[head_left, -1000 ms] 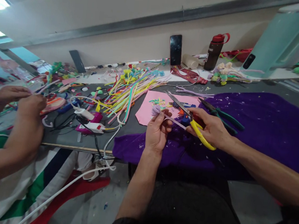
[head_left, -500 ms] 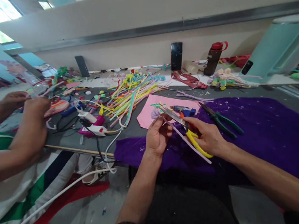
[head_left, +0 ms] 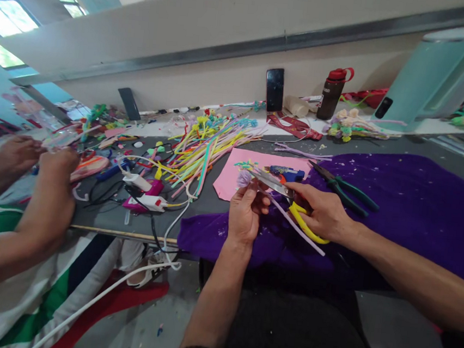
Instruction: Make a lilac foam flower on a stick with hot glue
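Pipe-cleaner stem (head_left: 293,223), pale lilac with a fuzzy purple tuft (head_left: 243,178) at its upper end, sits just above the near edge of the purple cloth (head_left: 417,213), and against the view of a second ago it has barely shifted while the scissors have. Going from the left: a co-worker's hands (head_left: 40,164) are bunched over small craft pieces at the far end of the table (head_left: 100,213), much as before. Next comes the loose heap of coloured pipe cleaners (head_left: 206,141), then the pink sheet (head_left: 231,177) with a blue glue gun (head_left: 287,173) on it. The left hand (head_left: 247,214) pinches the stem just under the tuft, fingers closed on it. The right hand (head_left: 322,213) is wrapped around the yellow-handled scissors (head_left: 291,199); a second ago their blades stood up and away over the pink sheet, now they lie low with the tips right beside the tuft. That reads as the cutting tool brought in to the flower end. Green-handled pliers (head_left: 345,189) lie untouched on the cloth to the right.
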Tool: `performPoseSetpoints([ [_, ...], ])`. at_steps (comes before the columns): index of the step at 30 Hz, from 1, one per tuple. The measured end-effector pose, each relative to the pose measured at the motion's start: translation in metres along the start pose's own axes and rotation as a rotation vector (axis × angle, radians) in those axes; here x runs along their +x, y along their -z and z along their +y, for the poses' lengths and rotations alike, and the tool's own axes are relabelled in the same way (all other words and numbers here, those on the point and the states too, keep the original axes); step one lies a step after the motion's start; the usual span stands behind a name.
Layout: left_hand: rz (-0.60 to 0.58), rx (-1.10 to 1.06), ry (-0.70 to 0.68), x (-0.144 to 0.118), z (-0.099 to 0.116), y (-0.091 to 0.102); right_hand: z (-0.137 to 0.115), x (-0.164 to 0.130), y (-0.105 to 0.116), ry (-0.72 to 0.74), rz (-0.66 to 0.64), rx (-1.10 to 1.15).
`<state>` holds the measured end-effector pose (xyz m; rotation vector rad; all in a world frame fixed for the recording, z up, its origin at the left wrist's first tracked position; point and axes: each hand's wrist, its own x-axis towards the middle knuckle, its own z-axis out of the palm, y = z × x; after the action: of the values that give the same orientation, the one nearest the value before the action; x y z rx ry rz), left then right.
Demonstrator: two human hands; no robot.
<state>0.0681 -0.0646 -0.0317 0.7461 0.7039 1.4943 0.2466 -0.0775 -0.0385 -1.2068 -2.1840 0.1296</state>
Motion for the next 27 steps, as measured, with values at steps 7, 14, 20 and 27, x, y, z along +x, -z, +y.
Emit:
performPoseSetpoints([
  [7, 0.025, 0.055, -0.032, -0.0009, -0.0011, -0.0004, 0.0014, 0.0002, -0.0013, 0.021, 0.033, 0.004],
  [14, 0.032, 0.127, -0.072, -0.0024, -0.0032, -0.0001, 0.004, 0.0008, 0.0007, 0.046, 0.05, -0.02],
  [20, 0.053, 0.121, -0.06, -0.0009, -0.004, 0.0007, 0.0013, 0.0, 0.0045, 0.179, 0.017, -0.189],
  [27, 0.092, 0.098, -0.082, 0.0002, -0.0046, 0.0018, 0.0011, 0.0012, 0.0026, 0.155, -0.035, -0.174],
])
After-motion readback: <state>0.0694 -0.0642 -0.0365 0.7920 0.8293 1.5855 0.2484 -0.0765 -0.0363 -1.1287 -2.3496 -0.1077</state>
